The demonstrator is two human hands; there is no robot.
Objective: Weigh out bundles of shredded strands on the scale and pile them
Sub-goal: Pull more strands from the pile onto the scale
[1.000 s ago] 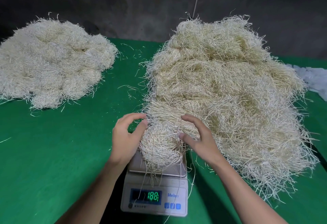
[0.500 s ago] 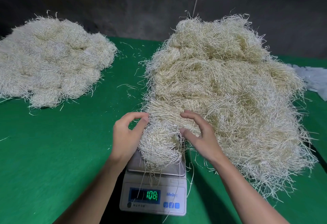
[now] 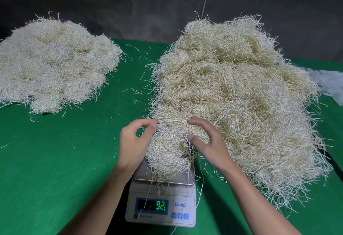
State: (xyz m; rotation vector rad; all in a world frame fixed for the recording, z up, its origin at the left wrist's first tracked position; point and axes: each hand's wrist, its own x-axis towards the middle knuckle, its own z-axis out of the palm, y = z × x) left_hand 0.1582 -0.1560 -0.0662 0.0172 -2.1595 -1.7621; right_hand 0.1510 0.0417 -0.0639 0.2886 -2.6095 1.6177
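A white digital scale (image 3: 161,203) sits at the near edge of the green table, its green display reading 92.1. A pale bundle of shredded strands (image 3: 167,153) rests on its steel pan, its far end running into the big loose heap (image 3: 235,95) behind. My left hand (image 3: 133,143) is beside the bundle's left side, fingers curved, thumb tip touching the strands. My right hand (image 3: 207,140) hovers at the bundle's right, fingers spread over the strands where bundle and heap meet. Neither hand closes around anything.
A second pile of rounded weighed bundles (image 3: 53,64) lies at the far left. Stray strands dot the green table (image 3: 55,160) between the piles. Pale translucent material (image 3: 332,84) sits at the right edge. A dark wall stands behind.
The scale reading dropped from about 188 to 108 to 92.1. Both hands loosened slightly and shifted a little away from the bundle; the bundle stays on the pan.
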